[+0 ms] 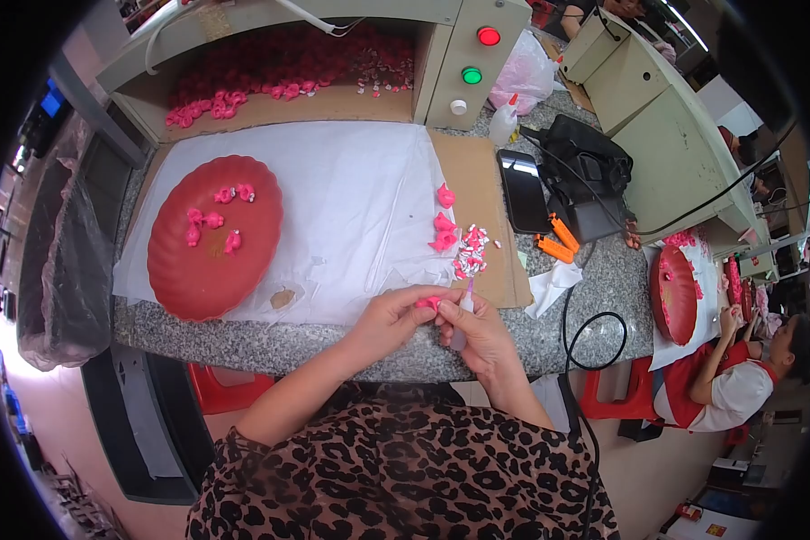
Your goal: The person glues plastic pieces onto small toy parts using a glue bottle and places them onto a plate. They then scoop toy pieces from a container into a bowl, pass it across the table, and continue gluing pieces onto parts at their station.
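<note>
My left hand [389,322] pinches a small pink figure piece [429,303] in its fingertips, just above the near edge of the table. Close against it, my right hand [486,340] grips a small translucent applicator bottle [460,338] with a thin purple tip pointing away from me. Just beyond my hands lies a heap of tiny pink-and-white parts [471,252] on cardboard. Several larger pink pieces [443,231] are lined up beside that heap. To the left, a red scalloped tray [175,281] holds several pink pieces. My fingers partly hide the pink piece.
A white paper sheet [351,193] covers the middle of the granite table. Behind it, an open box-like station [436,81] holds many pink pieces. A phone [523,193], black bag [594,157], orange-handled tool [560,238] and cable lie right. Another person [733,387] sits far right.
</note>
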Demonstrator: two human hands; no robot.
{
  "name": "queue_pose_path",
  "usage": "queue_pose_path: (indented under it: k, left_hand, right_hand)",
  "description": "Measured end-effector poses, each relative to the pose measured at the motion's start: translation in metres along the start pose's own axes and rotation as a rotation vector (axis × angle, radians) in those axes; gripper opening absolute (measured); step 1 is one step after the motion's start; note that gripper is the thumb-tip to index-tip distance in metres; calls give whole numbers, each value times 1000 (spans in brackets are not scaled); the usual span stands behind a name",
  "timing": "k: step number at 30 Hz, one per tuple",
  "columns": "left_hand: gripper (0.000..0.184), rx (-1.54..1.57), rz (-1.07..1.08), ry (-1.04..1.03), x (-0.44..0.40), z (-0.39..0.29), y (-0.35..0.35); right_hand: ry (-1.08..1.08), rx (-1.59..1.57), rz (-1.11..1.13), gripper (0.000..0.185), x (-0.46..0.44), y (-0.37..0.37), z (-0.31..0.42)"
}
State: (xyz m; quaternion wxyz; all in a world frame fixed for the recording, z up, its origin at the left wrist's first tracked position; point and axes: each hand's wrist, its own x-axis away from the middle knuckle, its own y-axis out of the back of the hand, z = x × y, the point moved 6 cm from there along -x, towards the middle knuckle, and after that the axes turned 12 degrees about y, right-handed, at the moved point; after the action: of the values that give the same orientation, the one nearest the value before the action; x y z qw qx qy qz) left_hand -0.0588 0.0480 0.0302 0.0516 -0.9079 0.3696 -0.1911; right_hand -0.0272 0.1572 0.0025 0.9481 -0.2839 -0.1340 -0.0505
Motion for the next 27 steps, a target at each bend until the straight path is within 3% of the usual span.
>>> queue_pose_path:
  k: [5, 11, 27]
  left_hand:
    - [27, 106, 130, -85, -4, 8, -6]
    - [24, 133, 114, 94, -10, 26, 1]
    - [16, 90, 89, 72, -7, 15, -8]
  right_hand:
    - [-36, 31, -18, 17, 1, -3, -2]
    - [79, 102, -78, 17, 2, -4, -3]
    - [100, 50, -45, 18, 5, -7, -4]
